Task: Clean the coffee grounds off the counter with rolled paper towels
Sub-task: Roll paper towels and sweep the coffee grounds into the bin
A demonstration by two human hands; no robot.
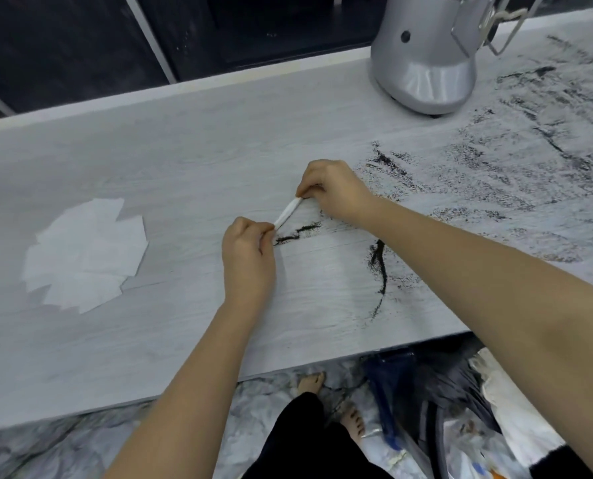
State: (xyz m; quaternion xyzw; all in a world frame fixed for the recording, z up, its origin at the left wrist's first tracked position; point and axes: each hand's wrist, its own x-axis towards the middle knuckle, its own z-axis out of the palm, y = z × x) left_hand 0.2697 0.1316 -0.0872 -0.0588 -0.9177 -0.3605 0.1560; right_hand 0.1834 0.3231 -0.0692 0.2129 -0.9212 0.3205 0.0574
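A thin white rolled paper towel point(288, 212) lies slanted on the pale wood-grain counter point(184, 140). My left hand point(248, 257) pinches its near end and my right hand point(333, 191) pinches its far end. Just beside the roll, toward me, runs a short dark line of coffee grounds point(298, 234). A longer curved streak of grounds point(379, 271) lies under my right forearm. Smeared coffee grounds point(530, 160) cover the counter's right part.
A fanned stack of flat white paper towels point(84, 254) lies on the counter at left. A silver machine point(429, 57) stands at the back right. Below the counter's front edge are plastic bags point(443, 402) and my bare feet on the floor.
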